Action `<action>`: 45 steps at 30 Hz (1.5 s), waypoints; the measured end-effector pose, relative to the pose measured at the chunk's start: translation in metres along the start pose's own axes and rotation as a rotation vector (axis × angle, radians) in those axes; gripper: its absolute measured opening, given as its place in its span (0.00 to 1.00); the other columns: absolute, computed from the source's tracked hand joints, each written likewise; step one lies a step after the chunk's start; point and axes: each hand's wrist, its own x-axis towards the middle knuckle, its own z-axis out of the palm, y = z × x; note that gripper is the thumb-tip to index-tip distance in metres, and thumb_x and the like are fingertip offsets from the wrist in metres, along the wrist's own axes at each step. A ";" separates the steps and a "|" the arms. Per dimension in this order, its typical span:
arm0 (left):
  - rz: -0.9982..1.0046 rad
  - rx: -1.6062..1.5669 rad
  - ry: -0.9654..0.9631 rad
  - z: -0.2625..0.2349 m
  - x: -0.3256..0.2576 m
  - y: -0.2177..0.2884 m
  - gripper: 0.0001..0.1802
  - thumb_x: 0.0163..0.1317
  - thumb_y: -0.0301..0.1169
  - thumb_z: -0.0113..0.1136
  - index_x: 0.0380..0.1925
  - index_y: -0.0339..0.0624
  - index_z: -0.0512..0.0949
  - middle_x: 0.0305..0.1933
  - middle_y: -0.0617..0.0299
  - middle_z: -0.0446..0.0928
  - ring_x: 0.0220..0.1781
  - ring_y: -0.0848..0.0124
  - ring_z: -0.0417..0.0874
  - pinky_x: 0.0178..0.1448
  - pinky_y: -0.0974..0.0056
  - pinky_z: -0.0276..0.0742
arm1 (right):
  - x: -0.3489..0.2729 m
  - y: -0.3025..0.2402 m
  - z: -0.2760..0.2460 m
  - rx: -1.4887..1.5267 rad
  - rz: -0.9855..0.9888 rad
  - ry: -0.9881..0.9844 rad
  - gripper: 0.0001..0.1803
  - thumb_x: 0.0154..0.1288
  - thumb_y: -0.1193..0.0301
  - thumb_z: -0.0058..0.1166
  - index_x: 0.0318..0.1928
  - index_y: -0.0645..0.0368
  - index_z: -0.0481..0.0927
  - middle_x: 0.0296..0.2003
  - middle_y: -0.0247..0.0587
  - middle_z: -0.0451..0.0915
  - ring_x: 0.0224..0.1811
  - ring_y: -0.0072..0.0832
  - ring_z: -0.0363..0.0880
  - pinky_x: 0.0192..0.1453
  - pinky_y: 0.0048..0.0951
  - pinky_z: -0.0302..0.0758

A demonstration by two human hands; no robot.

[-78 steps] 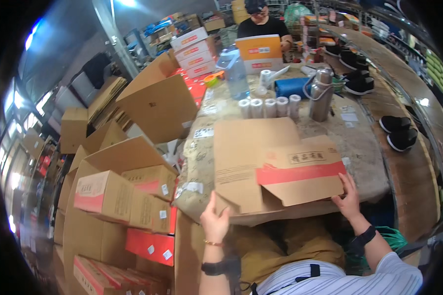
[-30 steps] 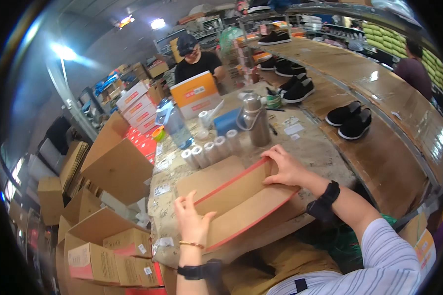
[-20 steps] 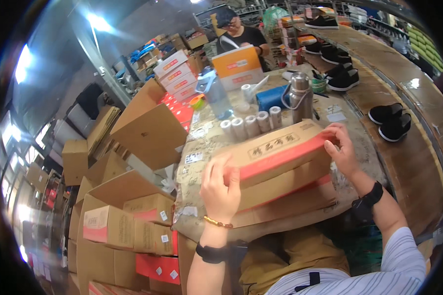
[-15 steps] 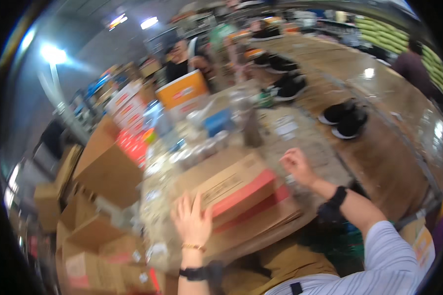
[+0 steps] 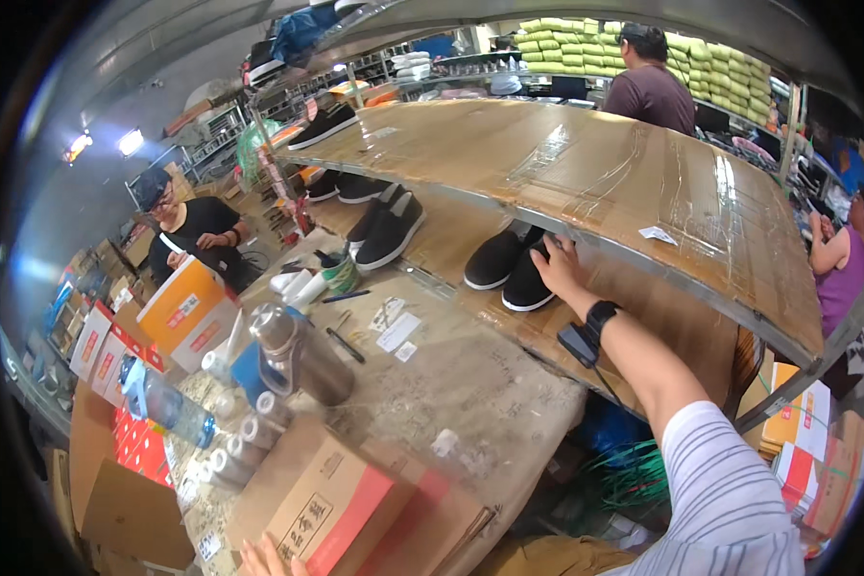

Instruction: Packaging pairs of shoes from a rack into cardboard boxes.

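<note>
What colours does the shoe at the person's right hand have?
The slip-on shoe is black with a white sole, best seen in the head view.

Black shoes [image 5: 530, 280] rest on the lower shelf [image 5: 677, 331].

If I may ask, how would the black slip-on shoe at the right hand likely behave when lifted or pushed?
The black slip-on shoe at the right hand looks cloth-topped, so it would probably give when pinched. Its flat-looking, white-edged sole should make it slide rather than roll.
</note>
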 end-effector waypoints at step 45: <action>0.066 -1.342 0.027 -0.029 -0.084 0.097 0.19 0.58 0.27 0.58 0.51 0.38 0.75 0.45 0.57 0.76 0.48 0.67 0.74 0.54 0.65 0.69 | -0.205 -0.243 -0.266 1.705 0.483 -1.042 0.14 0.65 0.65 0.50 0.45 0.60 0.75 0.37 0.38 0.77 0.38 0.29 0.77 0.44 0.30 0.76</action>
